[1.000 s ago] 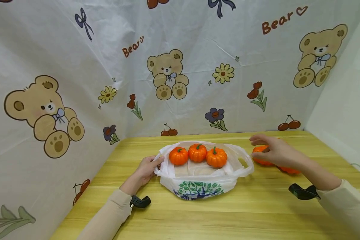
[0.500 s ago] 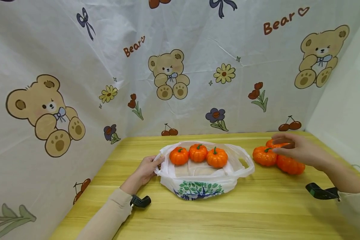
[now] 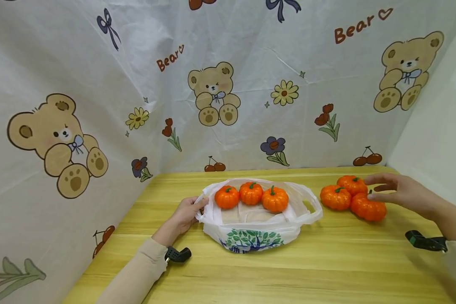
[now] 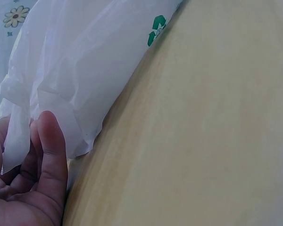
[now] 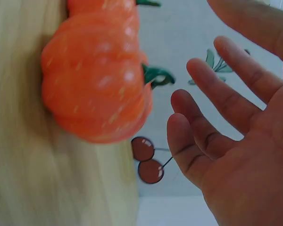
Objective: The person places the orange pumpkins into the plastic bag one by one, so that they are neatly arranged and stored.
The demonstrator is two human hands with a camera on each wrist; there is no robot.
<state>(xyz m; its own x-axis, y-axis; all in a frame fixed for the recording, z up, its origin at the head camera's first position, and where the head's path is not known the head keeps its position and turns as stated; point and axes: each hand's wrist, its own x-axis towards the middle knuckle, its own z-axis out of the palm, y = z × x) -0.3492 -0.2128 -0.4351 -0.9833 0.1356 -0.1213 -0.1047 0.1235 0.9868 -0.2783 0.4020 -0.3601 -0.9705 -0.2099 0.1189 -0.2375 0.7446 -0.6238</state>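
Observation:
A white plastic bag (image 3: 251,223) with a printed tree lies mouth up at mid-table, with three small orange pumpkins (image 3: 275,199) inside. At its left end my left hand (image 3: 185,214) grips the handle between thumb and fingers; the left wrist view shows the thin film (image 4: 19,136) between them. To the right of the bag, three more pumpkins (image 3: 368,207) sit clustered on the table. Beside and above the nearest of them is my right hand (image 3: 406,194), its fingers spread and nothing held. In the right wrist view a gap separates the fingers from the green stem (image 5: 158,76).
The bag's right handle loop (image 3: 309,207) flops toward the pumpkin cluster. The wooden table (image 3: 273,278) ends at a patterned cloth (image 3: 243,143) behind and on the left, and at a white wall (image 3: 437,139) on the right.
My right hand has moved right, from beside the bag's right end, across the pumpkin cluster to its right side, uncovering the pumpkins. The left hand and bag stay in place.

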